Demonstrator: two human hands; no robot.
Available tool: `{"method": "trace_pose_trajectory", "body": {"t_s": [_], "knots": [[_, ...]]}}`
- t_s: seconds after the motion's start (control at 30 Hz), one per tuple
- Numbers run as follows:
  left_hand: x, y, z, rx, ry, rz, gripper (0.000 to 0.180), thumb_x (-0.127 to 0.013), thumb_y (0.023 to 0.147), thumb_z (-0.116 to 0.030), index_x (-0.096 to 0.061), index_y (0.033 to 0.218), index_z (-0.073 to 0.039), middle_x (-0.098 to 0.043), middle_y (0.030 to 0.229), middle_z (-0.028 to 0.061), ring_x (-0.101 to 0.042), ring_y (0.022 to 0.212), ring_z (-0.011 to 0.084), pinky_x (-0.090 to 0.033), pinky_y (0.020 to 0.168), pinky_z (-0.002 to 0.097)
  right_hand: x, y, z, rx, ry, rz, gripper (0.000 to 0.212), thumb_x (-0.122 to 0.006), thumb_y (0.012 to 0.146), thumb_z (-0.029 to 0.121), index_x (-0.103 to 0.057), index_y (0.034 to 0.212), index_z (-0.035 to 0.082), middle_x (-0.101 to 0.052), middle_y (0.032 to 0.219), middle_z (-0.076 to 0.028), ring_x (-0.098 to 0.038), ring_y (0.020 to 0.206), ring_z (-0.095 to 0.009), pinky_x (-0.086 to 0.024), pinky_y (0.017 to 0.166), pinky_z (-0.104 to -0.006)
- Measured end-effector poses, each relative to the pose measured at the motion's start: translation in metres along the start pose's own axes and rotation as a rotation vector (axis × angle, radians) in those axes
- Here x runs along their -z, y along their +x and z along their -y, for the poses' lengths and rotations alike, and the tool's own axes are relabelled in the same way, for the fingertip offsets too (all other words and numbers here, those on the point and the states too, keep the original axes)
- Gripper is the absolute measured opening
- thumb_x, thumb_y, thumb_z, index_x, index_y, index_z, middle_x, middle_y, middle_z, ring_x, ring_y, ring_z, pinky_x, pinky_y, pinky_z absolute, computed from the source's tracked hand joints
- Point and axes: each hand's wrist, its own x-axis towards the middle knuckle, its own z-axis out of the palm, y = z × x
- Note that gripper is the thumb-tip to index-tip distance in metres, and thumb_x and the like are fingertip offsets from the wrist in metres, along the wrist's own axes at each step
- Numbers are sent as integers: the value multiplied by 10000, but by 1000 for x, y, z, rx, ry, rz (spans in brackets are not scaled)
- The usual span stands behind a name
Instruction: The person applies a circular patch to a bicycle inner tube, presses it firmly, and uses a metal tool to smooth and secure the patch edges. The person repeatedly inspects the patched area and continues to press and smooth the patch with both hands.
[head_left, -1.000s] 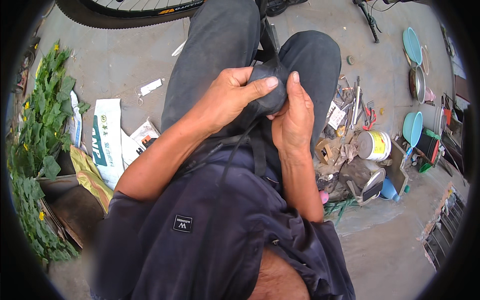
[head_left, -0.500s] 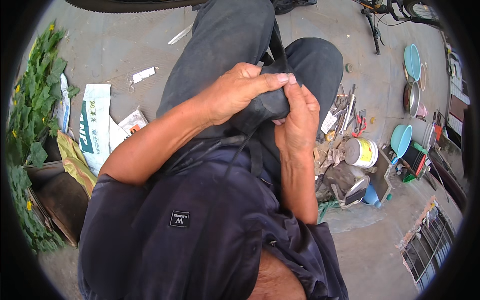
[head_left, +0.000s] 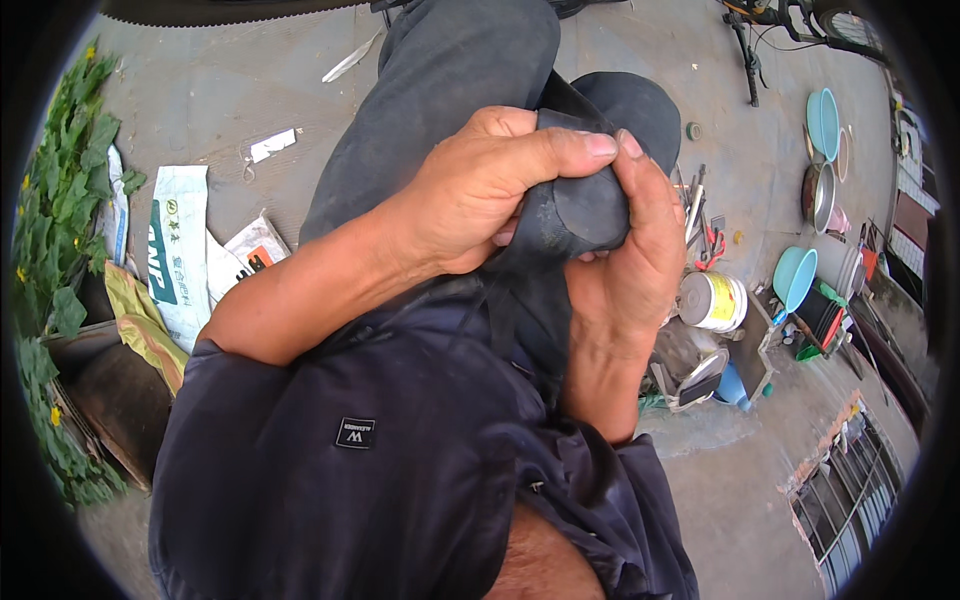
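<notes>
Above my lap, both hands grip a limp black rubber inner tube. My left hand is closed round its left side, the thumb stretched across the top. My right hand wraps the right side, fingers curled beneath. The two thumb tips nearly meet at the tube's upper edge. Between them, a smooth rounded area of the rubber bulges toward me. Part of the tube runs up between my knees, and more hangs down against my dark shirt.
At right lie hand tools, a white bucket, blue basins and a barred floor opening. A bicycle stands far right. Leafy plants, a printed sack and a cardboard box are at left.
Both hands have shifted slightly right, still holding the inner tube. The tube has turned, and its rounded area now shows more broadly between the thumbs.
</notes>
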Motion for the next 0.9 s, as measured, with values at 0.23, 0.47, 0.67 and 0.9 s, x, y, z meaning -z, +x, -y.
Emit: {"method": "trace_pose_trajectory", "body": {"t_s": [0.23, 0.47, 0.67, 0.9], "knots": [[-11, -16, 0, -6, 56, -135, 203, -659, 921, -217, -696, 855, -28, -635, 693, -8, -495, 511, 25, -345, 434, 187, 0, -9, -9, -32, 149, -50, 203, -600, 932, 183, -660, 954, -10, -681, 896, -91, -665, 800, -174, -533, 732, -281], [9, -11, -7, -11, 129, 68, 240, -653, 938, -187, -693, 1050, 21, -700, 975, 31, -625, 880, 71, -508, 800, 236, -1, 1, -12, 86, -122, -58, 275, -562, 1002, 253, -674, 860, 46, -565, 678, 58, -432, 558, -8, -342, 496, -195], [15, -22, -3, 2, 230, 42, 299, -695, 868, -153, -676, 1113, 17, -702, 1007, 58, -641, 911, 113, -508, 831, 261, 8, -5, -19, 115, -210, -76, 360, -513, 1026, 326, -671, 866, 44, -562, 694, 51, -439, 587, -19, -347, 521, -200], [12, -24, -5, -54, 494, 90, 310, -641, 926, -118, -644, 1214, -4, -681, 1027, 8, -583, 900, 47, -477, 785, 216, 29, -16, -20, 228, -309, 35, 251, -590, 990, 243, -666, 961, 6, -598, 793, 22, -495, 716, -54, -404, 639, -217]]}}
